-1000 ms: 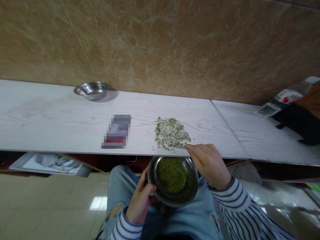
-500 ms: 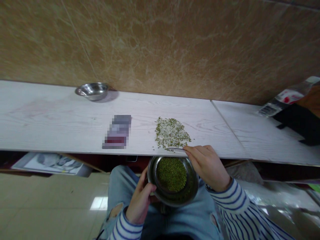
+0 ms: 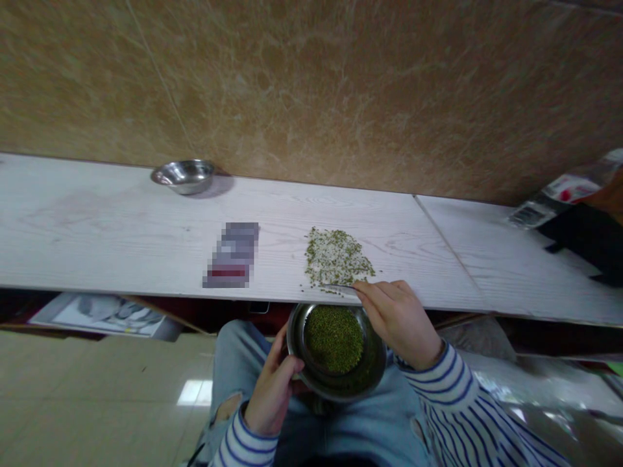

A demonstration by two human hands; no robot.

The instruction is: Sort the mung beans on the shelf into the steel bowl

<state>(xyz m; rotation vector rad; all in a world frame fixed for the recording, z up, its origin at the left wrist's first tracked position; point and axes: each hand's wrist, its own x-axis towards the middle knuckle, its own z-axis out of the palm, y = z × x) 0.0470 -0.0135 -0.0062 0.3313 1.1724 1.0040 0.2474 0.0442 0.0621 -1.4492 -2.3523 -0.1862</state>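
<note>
My left hand grips the near-left rim of a steel bowl, thumb over the edge. Inside the bowl, under the counter's front edge, are many small green beans that look like mung beans. In my right hand is a thin, slender metal utensil, pinched between thumb and fingers; its exact kind is unclear. The utensil lies low at the near edge of a spread of green beans and white grains, which look like rice. A few stray beans lie around its tip.
A small empty steel bowl stands by the wall at the back left. A pixelated phone-shaped item rests left of the grains. At the far right are a clear plastic bottle and a black object. An open drawer sits below left.
My right hand and the utensil have shifted slightly left along the near edge of the spread. The left hand and bowl stay put. The view has turned a little.
</note>
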